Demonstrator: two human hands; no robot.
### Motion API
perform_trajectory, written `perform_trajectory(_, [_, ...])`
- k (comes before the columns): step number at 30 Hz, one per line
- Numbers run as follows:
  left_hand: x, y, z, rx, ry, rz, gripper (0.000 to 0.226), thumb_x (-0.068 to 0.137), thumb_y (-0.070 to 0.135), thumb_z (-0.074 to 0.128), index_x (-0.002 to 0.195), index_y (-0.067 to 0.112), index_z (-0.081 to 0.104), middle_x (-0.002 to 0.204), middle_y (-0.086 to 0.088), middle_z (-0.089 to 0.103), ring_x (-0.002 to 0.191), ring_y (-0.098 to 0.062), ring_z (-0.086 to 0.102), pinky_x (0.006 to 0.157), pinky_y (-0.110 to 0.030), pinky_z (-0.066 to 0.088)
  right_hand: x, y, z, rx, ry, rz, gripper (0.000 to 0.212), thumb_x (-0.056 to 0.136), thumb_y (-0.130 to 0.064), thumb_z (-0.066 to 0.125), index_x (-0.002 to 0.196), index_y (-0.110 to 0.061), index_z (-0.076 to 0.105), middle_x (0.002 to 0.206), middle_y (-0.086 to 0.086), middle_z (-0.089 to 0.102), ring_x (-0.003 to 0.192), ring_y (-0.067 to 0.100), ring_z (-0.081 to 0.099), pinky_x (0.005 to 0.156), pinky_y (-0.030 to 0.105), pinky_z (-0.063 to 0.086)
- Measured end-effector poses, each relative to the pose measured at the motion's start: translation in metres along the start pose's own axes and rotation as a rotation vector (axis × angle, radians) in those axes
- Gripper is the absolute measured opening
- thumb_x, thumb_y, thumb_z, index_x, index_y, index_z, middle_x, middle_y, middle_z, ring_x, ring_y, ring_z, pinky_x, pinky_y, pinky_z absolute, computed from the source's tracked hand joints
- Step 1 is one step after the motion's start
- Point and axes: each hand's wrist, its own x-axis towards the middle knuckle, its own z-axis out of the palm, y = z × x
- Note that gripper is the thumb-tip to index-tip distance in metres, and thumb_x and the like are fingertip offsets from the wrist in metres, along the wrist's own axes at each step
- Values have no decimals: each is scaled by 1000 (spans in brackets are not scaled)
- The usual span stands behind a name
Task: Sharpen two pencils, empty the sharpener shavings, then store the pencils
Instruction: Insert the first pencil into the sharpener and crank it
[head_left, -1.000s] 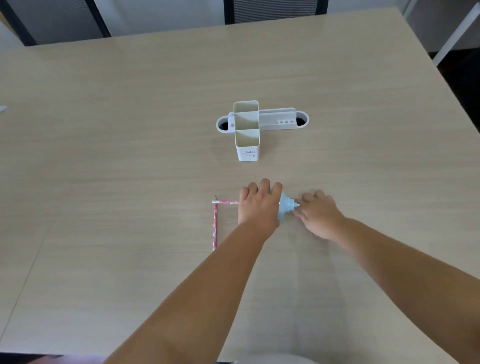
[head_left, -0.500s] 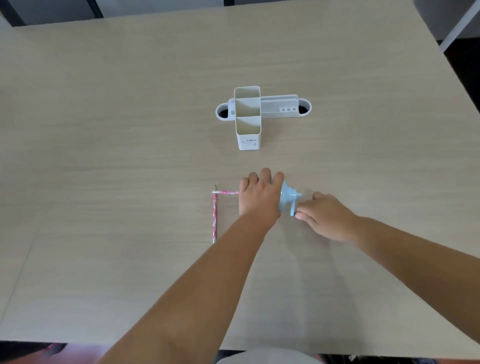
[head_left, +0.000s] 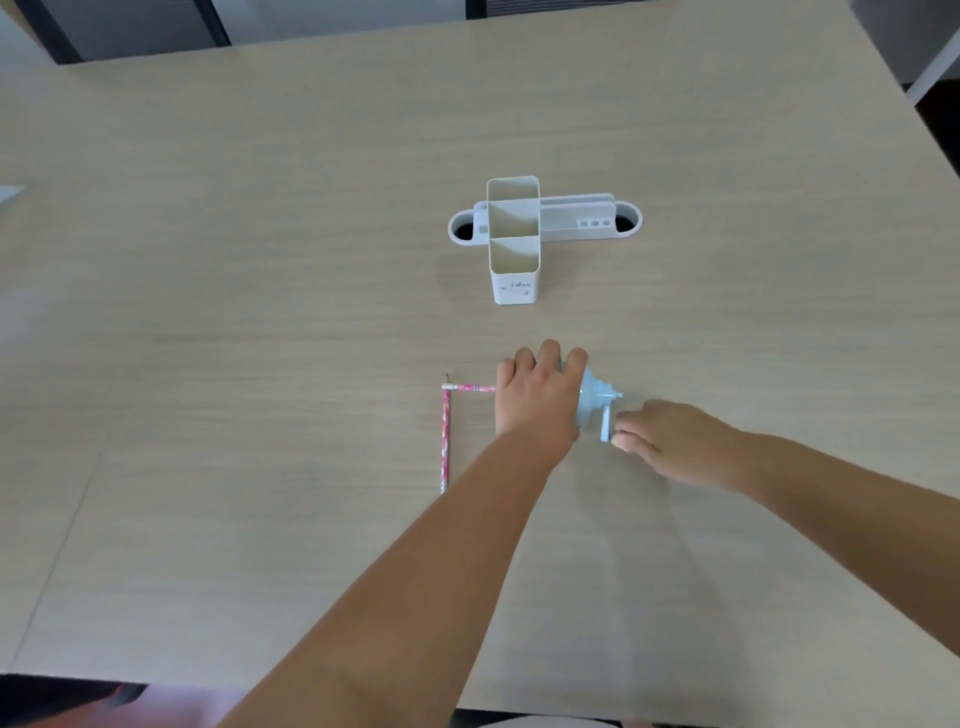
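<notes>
A light blue crank sharpener stands on the table, mostly covered by my left hand, which grips its body from above. My right hand pinches the sharpener's crank handle, which points down toward me. One pink patterned pencil lies level and runs under my left hand into the sharpener. A second pink pencil lies on the table to the left, pointing away from me, its tip near the first pencil's end. The white pencil holder stands farther back, its compartments open on top.
A white cable grommet tray is set in the wooden table behind the holder. Chair legs and dark floor show beyond the far edge. The table's near edge runs just below my forearms.
My right hand has turned the crank: the handle swung from the far side round to the near side. My left hand kept its hold on the sharpener.
</notes>
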Motion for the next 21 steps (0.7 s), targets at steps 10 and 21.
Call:
perform_trajectory(10, [2,0,2,14,20,-7,71,57,26,82,117,21,44,111,-3,47,91,-28,47,78,-35,31,51,16,-15,52,33,210,25,98,-33,34,100,-18,54,84,7,58,84,30,56,72,35,44])
perform_trajectory(21, [1,0,5,41,21,20,70,60,26,81,117,21,42,112,-3,47,92,-28,47,77,-35,29,31,12,-51,260,159,138,25,98,-30,40,88,-12,55,65,0,49,62,18,45,59,31,35])
